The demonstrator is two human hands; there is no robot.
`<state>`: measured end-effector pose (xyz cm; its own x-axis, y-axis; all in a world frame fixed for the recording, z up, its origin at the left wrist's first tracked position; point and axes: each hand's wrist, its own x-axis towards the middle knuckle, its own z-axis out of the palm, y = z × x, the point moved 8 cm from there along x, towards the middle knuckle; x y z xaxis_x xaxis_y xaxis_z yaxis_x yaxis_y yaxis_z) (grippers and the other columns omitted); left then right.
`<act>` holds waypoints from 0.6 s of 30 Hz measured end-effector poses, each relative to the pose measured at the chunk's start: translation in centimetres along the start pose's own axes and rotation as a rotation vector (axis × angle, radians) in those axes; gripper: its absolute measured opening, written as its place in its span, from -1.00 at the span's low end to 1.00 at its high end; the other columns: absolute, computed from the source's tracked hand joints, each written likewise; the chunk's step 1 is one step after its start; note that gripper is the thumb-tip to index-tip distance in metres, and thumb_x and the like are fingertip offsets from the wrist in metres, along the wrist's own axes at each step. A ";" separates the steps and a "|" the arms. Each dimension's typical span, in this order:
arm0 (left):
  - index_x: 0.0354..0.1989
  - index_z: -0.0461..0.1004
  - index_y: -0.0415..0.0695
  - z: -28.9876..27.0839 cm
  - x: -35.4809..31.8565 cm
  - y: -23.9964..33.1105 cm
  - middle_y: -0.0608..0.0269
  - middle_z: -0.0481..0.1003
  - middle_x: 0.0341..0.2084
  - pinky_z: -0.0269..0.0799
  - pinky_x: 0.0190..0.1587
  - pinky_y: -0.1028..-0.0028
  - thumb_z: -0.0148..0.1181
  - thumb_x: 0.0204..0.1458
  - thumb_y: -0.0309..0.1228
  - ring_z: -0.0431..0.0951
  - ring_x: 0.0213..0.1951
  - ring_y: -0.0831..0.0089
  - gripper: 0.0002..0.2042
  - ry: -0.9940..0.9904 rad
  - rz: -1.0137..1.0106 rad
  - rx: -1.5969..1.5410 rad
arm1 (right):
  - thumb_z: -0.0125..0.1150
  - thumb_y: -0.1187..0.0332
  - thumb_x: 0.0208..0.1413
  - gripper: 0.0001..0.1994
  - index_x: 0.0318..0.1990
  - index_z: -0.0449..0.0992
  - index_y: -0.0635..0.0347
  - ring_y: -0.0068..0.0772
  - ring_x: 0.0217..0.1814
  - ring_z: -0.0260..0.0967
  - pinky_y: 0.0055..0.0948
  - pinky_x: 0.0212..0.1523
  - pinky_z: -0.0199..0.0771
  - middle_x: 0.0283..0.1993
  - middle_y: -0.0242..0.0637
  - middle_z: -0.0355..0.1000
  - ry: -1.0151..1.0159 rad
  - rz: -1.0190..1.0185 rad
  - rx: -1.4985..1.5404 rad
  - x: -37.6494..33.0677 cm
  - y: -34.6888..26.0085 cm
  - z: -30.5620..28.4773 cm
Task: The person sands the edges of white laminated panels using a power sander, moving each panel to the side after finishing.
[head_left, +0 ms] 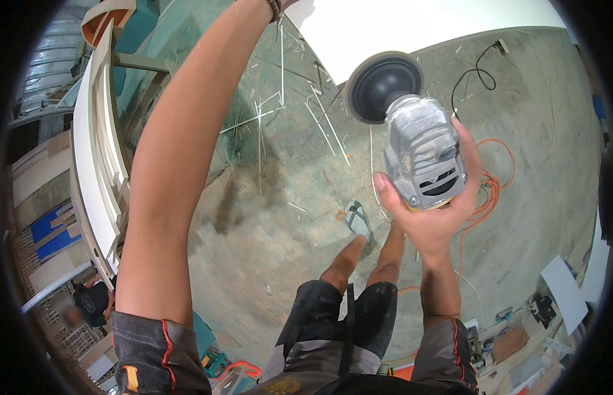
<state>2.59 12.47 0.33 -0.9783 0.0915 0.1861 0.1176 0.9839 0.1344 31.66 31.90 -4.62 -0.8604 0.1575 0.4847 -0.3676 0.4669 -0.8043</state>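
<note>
My right hand [445, 210] is wrapped round the body of an angle grinder [425, 148] with a scuffed silver-grey gear head. Its round dark disc [385, 85] points up and away, near the corner of a large white board [385, 26]. The disc overlaps the board in view; whether they touch I cannot tell. My left arm stretches far forward to the top edge, a dark bracelet [275, 9] at its wrist. Only a sliver of my left hand [289, 2] shows beside the board's edge, with its fingers out of the picture.
Thin white strips [326, 125] litter the green-grey floor [287, 250] near my feet. An orange cord [489, 194] lies coiled at the right, and a black cable [476, 69] curls beyond. White panels [99, 145] stand at the left. Another person [91, 303] is at the lower left.
</note>
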 end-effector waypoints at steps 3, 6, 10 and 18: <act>0.53 0.11 -0.06 0.0 -0.1 -0.2 -0.30 0.06 0.48 -0.05 0.52 0.01 -0.19 0.22 0.37 -0.01 0.52 -0.17 -0.12 -0.016 -0.060 0.016 | 0.69 0.31 -0.30 -0.03 0.35 0.28 0.35 -0.19 0.24 0.39 -0.28 0.20 0.47 0.24 -0.07 0.34 0.032 0.024 0.068 -0.1 0.7 0.0; 0.54 0.10 -0.06 -0.1 -0.3 -0.3 -0.30 0.06 0.48 -0.04 0.51 0.01 -0.18 0.22 0.37 -0.01 0.52 -0.17 -0.12 -0.007 -0.081 0.005 | 0.69 0.32 -0.28 -0.03 0.35 0.27 0.35 -0.19 0.25 0.40 -0.27 0.20 0.46 0.26 -0.06 0.33 -0.017 0.002 0.021 -0.2 0.1 0.1; 0.53 0.11 -0.06 -0.1 -0.4 0.0 -0.30 0.05 0.48 -0.03 0.51 -0.01 -0.18 0.23 0.36 -0.01 0.51 -0.18 -0.12 -0.028 -0.080 0.001 | 0.70 0.30 -0.28 -0.03 0.35 0.27 0.34 -0.15 0.23 0.44 -0.26 0.20 0.48 0.28 -0.04 0.35 -0.066 0.020 0.049 -0.7 -0.4 0.9; 0.53 0.12 -0.05 0.1 -0.3 -0.4 -0.36 0.05 0.47 -0.02 0.50 -0.01 -0.19 0.24 0.35 0.00 0.51 -0.21 -0.14 -0.007 -0.080 0.012 | 0.70 0.30 -0.30 -0.02 0.35 0.28 0.34 -0.13 0.24 0.46 -0.28 0.19 0.51 0.27 -0.02 0.38 -0.017 0.044 0.020 -0.7 0.1 0.2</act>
<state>2.78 12.04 0.12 -0.9857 0.0133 0.1682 0.0367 0.9899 0.1367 32.13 31.61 -5.10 -0.8816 0.1629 0.4431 -0.3362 0.4422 -0.8315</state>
